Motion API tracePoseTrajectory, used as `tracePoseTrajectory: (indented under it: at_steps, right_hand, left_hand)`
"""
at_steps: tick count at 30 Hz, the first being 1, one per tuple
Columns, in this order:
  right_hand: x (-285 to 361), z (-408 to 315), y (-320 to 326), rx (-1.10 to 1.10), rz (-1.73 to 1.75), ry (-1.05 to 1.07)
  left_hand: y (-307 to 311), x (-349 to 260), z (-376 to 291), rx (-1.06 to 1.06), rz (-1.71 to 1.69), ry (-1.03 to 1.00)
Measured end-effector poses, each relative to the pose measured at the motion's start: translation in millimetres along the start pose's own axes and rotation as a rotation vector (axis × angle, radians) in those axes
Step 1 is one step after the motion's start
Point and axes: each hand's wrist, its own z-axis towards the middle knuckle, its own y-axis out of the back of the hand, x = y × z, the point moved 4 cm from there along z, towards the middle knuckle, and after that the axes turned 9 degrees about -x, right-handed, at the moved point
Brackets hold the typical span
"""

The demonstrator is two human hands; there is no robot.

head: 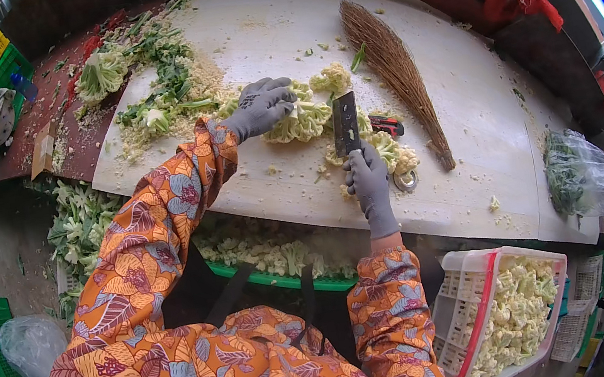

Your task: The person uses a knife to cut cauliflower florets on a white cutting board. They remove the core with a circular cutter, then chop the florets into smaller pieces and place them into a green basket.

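Note:
My left hand (pixel 260 107), in a grey glove, rests on a cauliflower head (pixel 301 121) on the white tabletop (pixel 265 176); its fingers bend over the florets. In my right hand (pixel 369 181), also gloved, is the handle of a cleaver (pixel 345 123), its dark blade pointing away from me and dotted with bits. Cut cauliflower florets (pixel 383 147) lie just right of the blade, and another floret piece (pixel 332 77) is beyond it. A red and black utility knife (pixel 387 125) lies among them, with a metal ring (pixel 405 180) nearby.
A twig broom (pixel 399 74) lies to the right. Leaves and trimmings (pixel 169 85) are heaped at left. Below the table edge is a green crate (pixel 268 278) of florets; a white basket (pixel 500 317) of florets stands at lower right. A plastic bag of greens (pixel 586 172) sits at far right.

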Motion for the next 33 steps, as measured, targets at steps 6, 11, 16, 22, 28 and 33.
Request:
tracePoseTrajectory:
  at_steps: [6, 11, 16, 22, 28, 33]
  right_hand:
    - [-4.0, -0.7, 6.6, -0.036, -0.103, 0.042]
    - [14.0, -5.2, 14.8, -0.082, 0.130, 0.027]
    - [39.0, -12.2, -1.1, -0.155, 0.271, 0.171]
    - [41.1, -17.3, -41.1, -0.098, 0.314, 0.276]
    - [0.1, -2.1, -45.5, 0.096, 0.252, -0.129]
    - [7.9, -7.4, -17.9, 0.008, -0.031, 0.063]
  left_hand:
    - [-23.0, -55.7, -6.9, 0.040, 0.133, 0.421]
    - [0.8, -37.1, -9.5, 0.220, 0.036, -0.034]
    - [-21.1, -37.0, -22.0, -0.115, -0.185, 0.380]
    - [-34.3, -43.8, -26.5, -0.263, -0.068, 0.414]
    - [-16.5, -71.7, -22.3, -0.167, 0.292, 0.377]
    - [-7.4, -40.5, -57.5, -0.326, -0.059, 0.396]
